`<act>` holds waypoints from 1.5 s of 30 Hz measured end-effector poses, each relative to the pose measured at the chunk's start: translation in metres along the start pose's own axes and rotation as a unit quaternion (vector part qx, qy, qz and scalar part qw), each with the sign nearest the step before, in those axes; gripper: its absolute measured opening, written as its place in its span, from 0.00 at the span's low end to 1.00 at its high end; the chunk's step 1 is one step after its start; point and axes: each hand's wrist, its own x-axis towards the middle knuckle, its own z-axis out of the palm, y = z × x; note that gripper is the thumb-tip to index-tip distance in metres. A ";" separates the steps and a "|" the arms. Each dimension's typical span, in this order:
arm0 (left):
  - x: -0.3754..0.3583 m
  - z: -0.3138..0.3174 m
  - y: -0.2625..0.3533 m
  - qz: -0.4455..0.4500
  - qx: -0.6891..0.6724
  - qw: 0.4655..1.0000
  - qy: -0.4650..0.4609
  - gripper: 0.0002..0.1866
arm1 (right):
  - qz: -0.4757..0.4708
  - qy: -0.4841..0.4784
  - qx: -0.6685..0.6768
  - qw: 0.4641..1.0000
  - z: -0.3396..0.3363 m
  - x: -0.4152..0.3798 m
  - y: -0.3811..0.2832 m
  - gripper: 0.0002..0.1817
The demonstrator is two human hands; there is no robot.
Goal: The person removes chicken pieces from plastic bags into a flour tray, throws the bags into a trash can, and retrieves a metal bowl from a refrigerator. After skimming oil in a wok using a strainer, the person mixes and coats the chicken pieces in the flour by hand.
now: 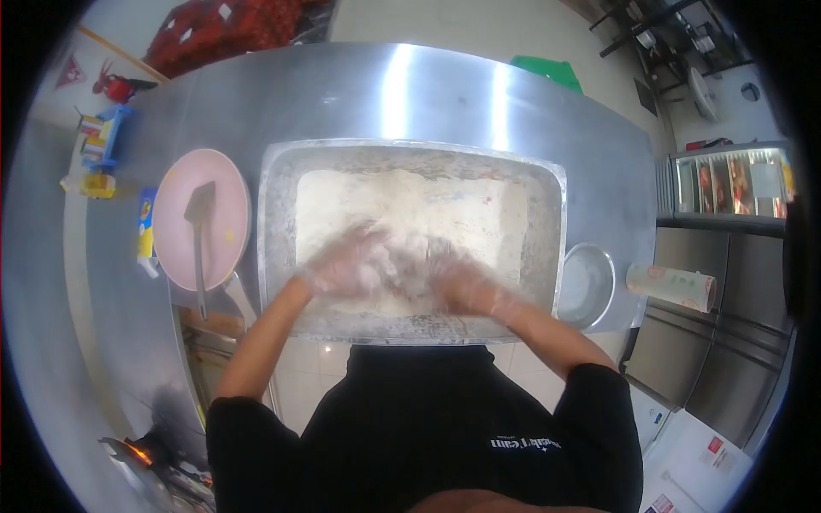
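Observation:
A large metal tray (267, 218) holds a wide layer of white, flour-like powder (342, 195). My left hand (346, 263), in a clear plastic glove, is down in the powder left of the middle. Close beside it on the right, my right hand (462, 280) is also gloved and low in the tray. Motion smears the fingers of both hands. Whether anything lies between them under the powder, I cannot make out.
Left of the tray, a pink pan (227, 197) has a grey spatula (198, 214) lying in it. A round metal bowl (587, 286) and a paper roll (671, 287) sit to the right. Flame shows at a stove (137, 453) at lower left. The steel table (342, 98) extends behind the tray.

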 end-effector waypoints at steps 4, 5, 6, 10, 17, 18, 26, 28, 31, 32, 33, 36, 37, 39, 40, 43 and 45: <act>0.020 0.030 0.016 -0.156 0.095 0.982 0.057 0.55 | 0.051 0.067 -0.021 0.996 0.039 0.014 0.000 0.43; 0.027 0.035 0.018 -0.171 0.088 0.976 0.100 0.55 | 0.081 0.074 -0.004 0.994 0.042 0.019 -0.003 0.44; 0.032 0.032 0.016 -0.173 0.036 0.978 0.110 0.55 | 0.121 0.057 0.001 0.991 0.036 0.033 -0.002 0.43; 0.048 0.023 0.003 -0.120 -0.191 0.961 0.160 0.52 | 0.147 0.241 0.085 0.956 0.031 0.052 0.004 0.41; 0.045 0.023 -0.003 -0.052 -0.259 0.934 0.241 0.47 | 0.133 0.305 0.347 0.877 0.029 0.049 0.014 0.30; 0.040 0.022 -0.008 -0.031 -0.263 0.935 0.238 0.46 | 0.127 0.294 0.349 0.881 0.021 0.041 0.009 0.28; -0.008 -0.023 0.026 -0.109 -0.135 0.958 0.227 0.39 | 0.044 0.319 0.414 0.851 -0.027 0.011 -0.015 0.19; -0.009 -0.032 0.027 -0.128 -0.028 0.967 0.218 0.40 | 0.004 0.359 0.379 0.853 -0.027 0.011 -0.011 0.17; 0.008 -0.039 0.050 -0.143 -0.019 0.972 0.185 0.42 | 0.056 0.361 0.388 0.846 -0.048 -0.009 -0.010 0.13; 0.020 -0.040 0.059 -0.141 -0.039 0.975 0.167 0.43 | 0.088 0.368 0.397 0.836 -0.047 -0.013 -0.003 0.13; 0.035 -0.034 0.057 -0.121 -0.070 0.976 0.167 0.43 | 0.122 0.376 0.405 0.825 -0.045 -0.017 0.008 0.13; 0.084 -0.010 0.053 -0.036 -0.188 0.968 0.161 0.43 | 0.257 0.321 0.463 0.785 -0.068 -0.044 0.030 0.17; 0.096 -0.005 0.061 0.006 -0.247 0.956 0.157 0.43 | 0.266 0.340 0.456 0.778 -0.065 -0.050 0.039 0.19; 0.111 -0.001 0.064 0.063 -0.288 0.945 0.142 0.42 | 0.280 0.384 0.440 0.762 -0.059 -0.058 0.057 0.23; 0.116 0.001 0.061 0.074 -0.274 0.950 0.130 0.42 | 0.293 0.385 0.420 0.768 -0.057 -0.066 0.063 0.24; 0.106 -0.017 0.064 0.029 -0.221 0.971 0.081 0.42 | 0.293 0.403 0.387 0.776 -0.042 -0.085 0.080 0.26; 0.095 -0.027 0.053 -0.010 -0.151 0.986 0.064 0.44 | 0.238 0.436 0.397 0.772 -0.019 -0.084 0.098 0.31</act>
